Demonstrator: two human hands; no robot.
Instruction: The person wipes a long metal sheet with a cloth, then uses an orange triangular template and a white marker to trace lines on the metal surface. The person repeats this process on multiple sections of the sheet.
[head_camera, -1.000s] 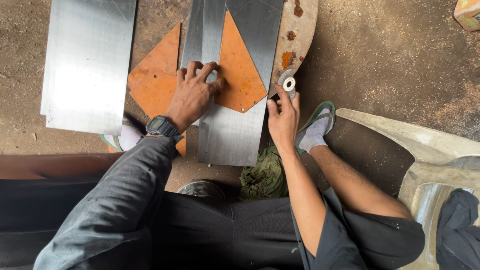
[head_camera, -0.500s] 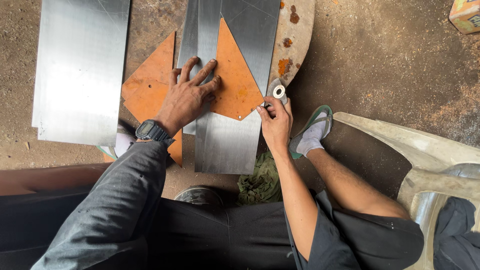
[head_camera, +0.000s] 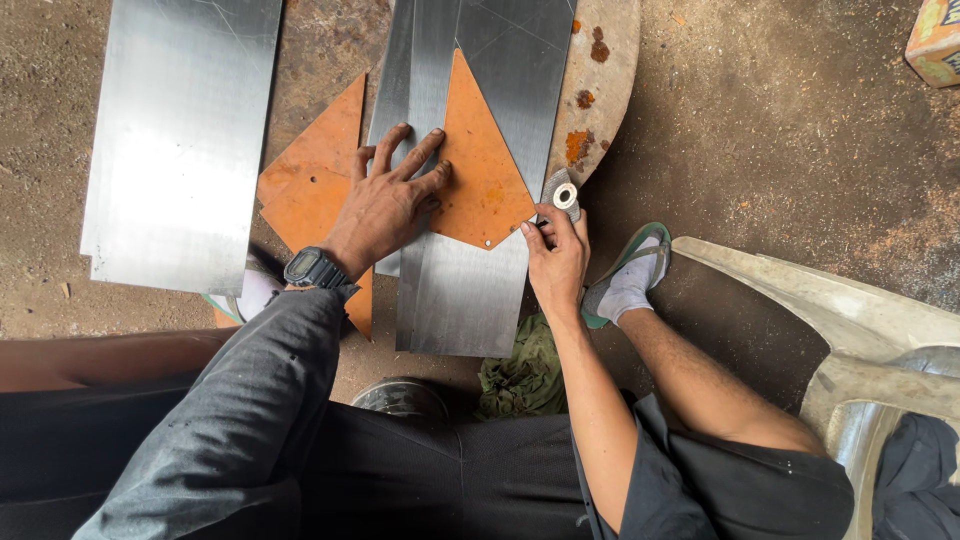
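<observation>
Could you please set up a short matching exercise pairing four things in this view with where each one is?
Things:
1. left hand
2. right hand
3. green cloth
4. wristwatch

Places:
A. crumpled on the ground below the steel sheet
B. at the lower right corner of the orange template, beside a small disc
C. strapped on above the grey sleeve
D. spread flat across the template and sheet

Pairs: 1-D, 2-B, 3-A, 4-C
</observation>
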